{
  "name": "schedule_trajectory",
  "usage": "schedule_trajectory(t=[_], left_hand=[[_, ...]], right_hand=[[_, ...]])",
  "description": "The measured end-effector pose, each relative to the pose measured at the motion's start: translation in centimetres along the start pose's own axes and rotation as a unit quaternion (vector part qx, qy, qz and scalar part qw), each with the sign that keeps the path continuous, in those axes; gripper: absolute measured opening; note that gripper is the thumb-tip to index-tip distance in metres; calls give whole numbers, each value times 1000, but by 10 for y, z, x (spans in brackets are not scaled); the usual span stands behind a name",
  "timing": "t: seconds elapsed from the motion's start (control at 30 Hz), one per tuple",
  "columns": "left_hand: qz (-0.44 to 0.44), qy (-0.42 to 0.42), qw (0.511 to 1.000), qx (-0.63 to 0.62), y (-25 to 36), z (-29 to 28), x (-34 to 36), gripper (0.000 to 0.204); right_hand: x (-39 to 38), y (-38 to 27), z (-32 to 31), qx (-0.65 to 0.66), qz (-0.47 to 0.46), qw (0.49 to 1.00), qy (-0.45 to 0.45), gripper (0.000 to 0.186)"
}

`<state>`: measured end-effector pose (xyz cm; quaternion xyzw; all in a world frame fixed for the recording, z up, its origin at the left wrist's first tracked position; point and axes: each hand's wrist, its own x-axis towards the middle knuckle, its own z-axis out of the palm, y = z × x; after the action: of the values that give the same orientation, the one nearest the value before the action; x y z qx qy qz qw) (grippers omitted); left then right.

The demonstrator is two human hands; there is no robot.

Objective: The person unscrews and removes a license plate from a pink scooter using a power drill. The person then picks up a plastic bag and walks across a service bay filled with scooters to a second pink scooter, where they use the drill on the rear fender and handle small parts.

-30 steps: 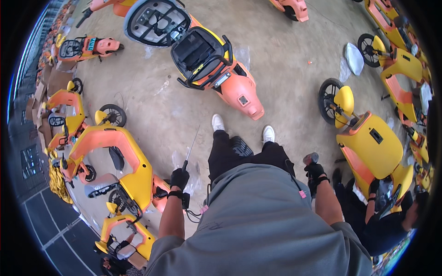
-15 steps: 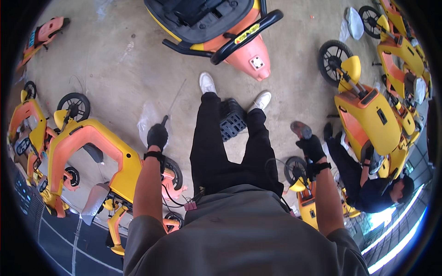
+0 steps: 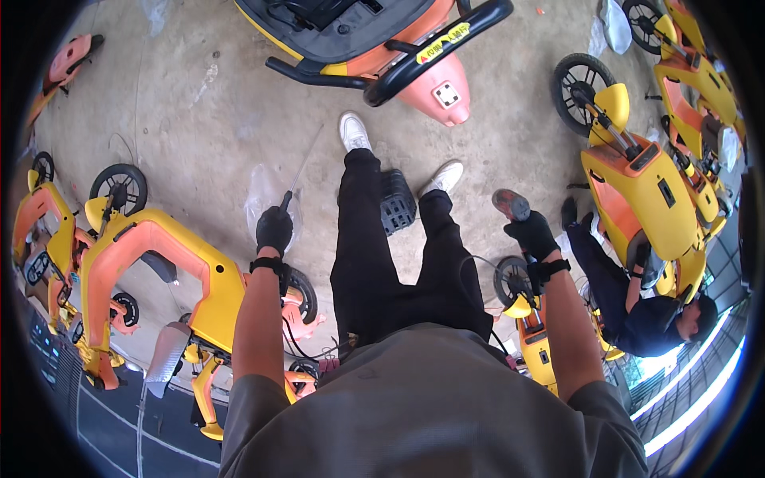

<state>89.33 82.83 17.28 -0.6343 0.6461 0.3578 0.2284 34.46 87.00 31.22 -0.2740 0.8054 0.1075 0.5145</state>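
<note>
My left hand, in a black glove at the left of my legs, is closed on a long screwdriver with a thin shaft pointing up and away. On the other side, my gloved right hand grips a cylindrical red and grey tool, its end toward the upper left. Straight ahead of my feet is a pink and yellow scooter with a black tubular bar and an exposed black seat compartment. A black plastic slotted object lies on the floor between my feet. Crumpled clear film lies beyond my left hand.
Yellow and pink scooters stand at left and right, with more behind them. A co-worker in dark clothing is low beside the right-hand scooter. A white bagged item lies on the concrete floor at the upper right.
The scooter ahead is nearer and higher in the view, and my feet have stepped toward it. My right hand with its tool has shifted up and leftward. Both hands keep their hold.
</note>
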Motion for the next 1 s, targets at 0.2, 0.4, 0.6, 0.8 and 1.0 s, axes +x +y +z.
schedule_trajectory(t=[0.2, 0.4, 0.6, 0.8, 1.0], left_hand=[[56, 0, 998, 8, -4, 21, 25, 57], [-83, 1, 995, -56, -7, 61, 63, 51], [-50, 22, 998, -41, -9, 93, 95, 54], [-172, -25, 949, -264, 10, 79, 78, 20], [-114, -79, 981, -139, -11, 94, 79, 56]], right_hand=[[6, 20, 7, 17, 46, 999, -13, 20], [7, 8, 20, -46, 28, 998, -17, 20], [12, -12, 29, -62, 4, 998, -8, 28], [17, -52, 31, -93, 38, 995, -18, 24], [34, -57, 27, -82, -6, 997, -3, 22]])
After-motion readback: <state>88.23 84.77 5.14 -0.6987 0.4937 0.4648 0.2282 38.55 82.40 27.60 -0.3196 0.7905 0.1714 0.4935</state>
